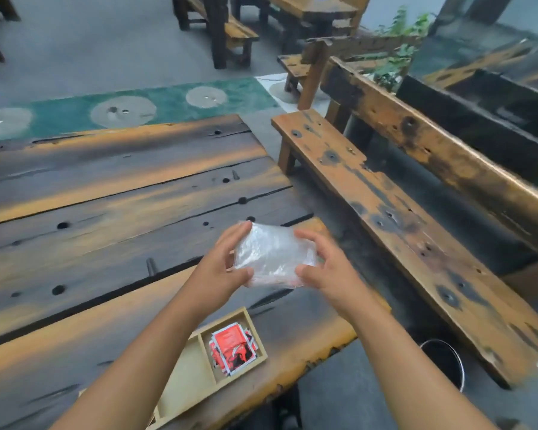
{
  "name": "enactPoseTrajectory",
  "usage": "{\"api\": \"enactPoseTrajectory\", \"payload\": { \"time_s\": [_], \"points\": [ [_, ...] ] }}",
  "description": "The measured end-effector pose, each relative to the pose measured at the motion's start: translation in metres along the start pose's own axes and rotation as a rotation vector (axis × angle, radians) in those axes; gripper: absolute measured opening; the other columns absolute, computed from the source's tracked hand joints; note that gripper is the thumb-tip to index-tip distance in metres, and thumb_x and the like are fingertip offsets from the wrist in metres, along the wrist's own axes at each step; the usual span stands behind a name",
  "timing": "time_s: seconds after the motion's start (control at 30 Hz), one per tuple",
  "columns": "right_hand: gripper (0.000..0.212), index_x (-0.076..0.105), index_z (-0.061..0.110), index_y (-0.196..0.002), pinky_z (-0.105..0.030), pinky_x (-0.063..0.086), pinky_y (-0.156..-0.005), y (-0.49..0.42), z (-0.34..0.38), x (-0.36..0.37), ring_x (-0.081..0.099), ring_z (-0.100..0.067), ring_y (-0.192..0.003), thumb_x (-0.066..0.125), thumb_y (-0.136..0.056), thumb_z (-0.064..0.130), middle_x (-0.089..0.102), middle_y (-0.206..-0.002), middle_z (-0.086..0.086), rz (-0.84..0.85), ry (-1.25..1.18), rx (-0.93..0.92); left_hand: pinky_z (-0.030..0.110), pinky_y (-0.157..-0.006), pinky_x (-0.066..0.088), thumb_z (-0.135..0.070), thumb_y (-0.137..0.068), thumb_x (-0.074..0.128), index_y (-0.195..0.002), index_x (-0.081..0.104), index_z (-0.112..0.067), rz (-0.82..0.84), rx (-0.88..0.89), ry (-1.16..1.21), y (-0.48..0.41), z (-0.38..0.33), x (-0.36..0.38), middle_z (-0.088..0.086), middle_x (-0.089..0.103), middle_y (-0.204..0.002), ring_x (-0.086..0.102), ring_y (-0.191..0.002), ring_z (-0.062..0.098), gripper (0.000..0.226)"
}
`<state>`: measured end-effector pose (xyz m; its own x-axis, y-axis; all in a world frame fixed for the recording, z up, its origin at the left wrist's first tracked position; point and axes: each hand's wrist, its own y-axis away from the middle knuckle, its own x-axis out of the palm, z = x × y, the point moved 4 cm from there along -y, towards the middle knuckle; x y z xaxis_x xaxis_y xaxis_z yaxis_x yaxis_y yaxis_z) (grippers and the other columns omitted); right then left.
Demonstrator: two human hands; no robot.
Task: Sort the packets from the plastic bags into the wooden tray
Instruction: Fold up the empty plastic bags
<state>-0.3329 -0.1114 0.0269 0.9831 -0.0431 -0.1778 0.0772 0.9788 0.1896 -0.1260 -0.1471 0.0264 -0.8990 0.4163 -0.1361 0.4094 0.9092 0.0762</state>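
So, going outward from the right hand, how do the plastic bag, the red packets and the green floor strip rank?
1. Plastic bag: held by the right hand itself.
2. Red packets: in the wooden tray, nearer the person, leftward.
3. Green floor strip: beyond the table, far off.

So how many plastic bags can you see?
1. The plastic bag is held between the left hand and the right hand, above the table. More bags may be outside the picture.
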Motion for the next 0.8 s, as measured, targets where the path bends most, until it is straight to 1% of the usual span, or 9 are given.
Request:
{"api": "enactPoseTrajectory", "payload": {
  "time_s": [0.07,0.17,0.27,0.37,0.43,0.57,0.63,0.73,0.8],
  "points": [
    [0.056,0.059,0.034,-0.123,-0.032,0.058,-0.080,0.024,-0.009,-0.024,0.066,-0.016,-0.100,0.060,-0.083,-0.005,0.063,-0.124,-0.004,-0.117,-0.009,0.038,0.022,-0.083,0.054,0.012,-0.089,0.060,-0.147,0.040,-0.033,0.108,0.027,0.020,-0.012,0.001,0.026,-0.033,0.031,-0.144,0.051,-0.128,0.008,0.076],
    [0.056,0.058,0.035,-0.127,-0.044,0.055,-0.096,0.063,-0.020,-0.062,0.062,-0.016,-0.113,0.063,-0.085,-0.002,0.062,-0.128,0.002,-0.301,0.044,0.057,0.034,-0.100,0.052,0.010,-0.087,0.061,-0.149,0.040,-0.030,0.254,0.058,-0.003,-0.027,0.002,0.072,-0.031,0.031,-0.146,0.047,-0.135,0.016,0.077],
    [0.057,0.056,0.030,-0.131,-0.042,0.052,-0.101,0.103,-0.029,-0.102,0.059,-0.015,-0.118,0.061,-0.087,-0.006,0.060,-0.129,0.005,-0.477,0.066,0.085,0.054,-0.111,0.041,0.005,-0.085,0.060,-0.149,0.040,-0.033,0.407,0.107,-0.037,-0.037,-0.002,0.126,-0.029,0.028,-0.153,0.039,-0.143,0.023,0.077],
    [0.057,0.054,0.035,-0.131,-0.039,0.048,-0.106,0.142,-0.044,-0.143,0.055,-0.011,-0.124,0.061,-0.088,-0.003,0.057,-0.134,0.011,-0.604,0.087,0.101,0.057,-0.112,0.038,0.010,-0.086,0.054,-0.148,0.038,-0.035,0.532,0.111,-0.072,-0.044,-0.006,0.186,-0.027,0.026,-0.154,0.035,-0.145,0.024,0.079],
    [0.059,0.052,0.035,-0.135,-0.038,0.042,-0.112,0.167,-0.057,-0.172,0.050,-0.006,-0.129,0.062,-0.088,0.001,0.052,-0.140,0.015,-0.671,0.119,0.127,0.055,-0.110,0.041,0.005,-0.087,0.055,-0.148,0.037,-0.040,0.612,0.140,-0.116,-0.045,-0.010,0.229,-0.025,0.025,-0.156,0.036,-0.144,0.023,0.077],
    [0.064,0.044,0.029,-0.145,-0.037,0.034,-0.117,0.211,-0.088,-0.232,0.042,-0.008,-0.137,0.064,-0.090,0.004,0.045,-0.150,0.012,-0.791,0.146,0.191,0.047,-0.111,0.042,0.007,-0.090,0.055,-0.151,0.034,-0.032,0.705,0.197,-0.216,-0.050,-0.016,0.320,-0.019,0.024,-0.159,0.034,-0.144,0.016,0.076],
    [0.064,0.044,0.025,-0.146,-0.036,0.032,-0.118,0.230,-0.108,-0.265,0.040,-0.010,-0.139,0.064,-0.089,0.004,0.043,-0.152,0.009,-0.837,0.190,0.212,0.042,-0.110,0.044,0.009,-0.090,0.056,-0.151,0.035,-0.029,0.743,0.218,-0.256,-0.053,-0.016,0.368,-0.017,0.026,-0.158,0.038,-0.142,0.019,0.075],
    [0.060,0.048,0.021,-0.142,-0.034,0.033,-0.116,0.255,-0.139,-0.320,0.043,-0.013,-0.137,0.064,-0.088,0.001,0.046,-0.147,0.007,-0.890,0.201,0.232,0.026,-0.085,0.053,0.014,-0.087,0.056,-0.151,0.037,-0.021,0.774,0.221,-0.262,-0.056,-0.012,0.440,-0.009,0.035,-0.150,0.051,-0.126,0.032,0.075],
    [0.060,0.050,0.020,-0.141,-0.037,0.036,-0.115,0.269,-0.159,-0.353,0.046,-0.017,-0.135,0.065,-0.086,0.001,0.048,-0.144,0.006,-0.911,0.205,0.255,0.017,-0.073,0.052,0.016,-0.087,0.056,-0.149,0.039,-0.019,0.780,0.191,-0.278,-0.057,-0.009,0.481,-0.001,0.039,-0.145,0.056,-0.110,0.026,0.073]
  ]
}}
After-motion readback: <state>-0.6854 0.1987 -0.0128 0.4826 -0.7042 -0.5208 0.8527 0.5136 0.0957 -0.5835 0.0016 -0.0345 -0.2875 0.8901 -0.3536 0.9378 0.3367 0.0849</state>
